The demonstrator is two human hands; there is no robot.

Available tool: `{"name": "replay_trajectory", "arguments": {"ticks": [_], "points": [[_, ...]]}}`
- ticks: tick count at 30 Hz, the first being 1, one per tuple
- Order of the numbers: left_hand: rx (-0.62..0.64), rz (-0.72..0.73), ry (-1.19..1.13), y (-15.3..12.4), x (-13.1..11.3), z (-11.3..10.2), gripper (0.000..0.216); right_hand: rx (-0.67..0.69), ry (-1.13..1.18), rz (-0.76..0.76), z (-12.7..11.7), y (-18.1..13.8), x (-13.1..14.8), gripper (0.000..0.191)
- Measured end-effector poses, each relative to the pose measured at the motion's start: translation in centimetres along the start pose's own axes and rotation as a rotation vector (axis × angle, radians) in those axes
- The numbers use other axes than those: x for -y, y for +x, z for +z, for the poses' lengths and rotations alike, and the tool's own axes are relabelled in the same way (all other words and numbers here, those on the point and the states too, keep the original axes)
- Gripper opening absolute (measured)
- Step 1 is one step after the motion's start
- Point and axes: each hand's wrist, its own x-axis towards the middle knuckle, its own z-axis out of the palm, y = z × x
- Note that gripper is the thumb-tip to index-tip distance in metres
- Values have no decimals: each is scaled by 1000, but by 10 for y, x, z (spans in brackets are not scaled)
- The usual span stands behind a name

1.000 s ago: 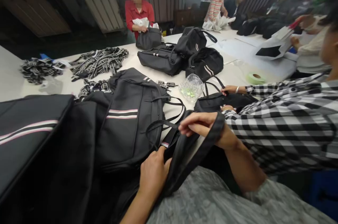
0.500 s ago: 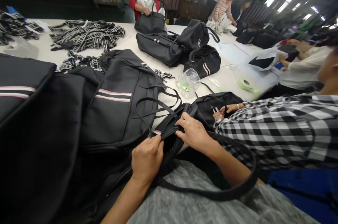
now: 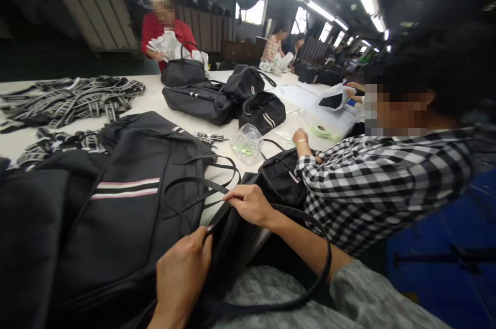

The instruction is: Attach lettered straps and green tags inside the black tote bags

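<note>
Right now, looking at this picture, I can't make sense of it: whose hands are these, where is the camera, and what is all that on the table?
The camera sits on a person's head, looking down at their own two hands. The left hand and the right hand both grip the rim of a black bag in the lap; its strap loops over the right forearm. On the white table lie a large black bag with pink stripes, more black bags, a heap of patterned straps, a clear plastic tub and a green tape roll. Beside sits a co-worker in a checked shirt; others work farther off.
</note>
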Motion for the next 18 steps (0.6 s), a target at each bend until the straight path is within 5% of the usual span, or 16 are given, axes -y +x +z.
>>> {"name": "replay_trajectory", "arguments": {"ticks": [6, 11, 18], "points": [[36, 37, 123, 3, 3, -8, 27, 124, -393, -17, 2, 27, 14, 20], [31, 6, 101, 0, -2, -10, 26, 344, -263, -62, -22, 32, 13, 2], [27, -40, 147, 10, -3, -18, 28, 172, -262, -136, 0, 34, 8, 27]]}}
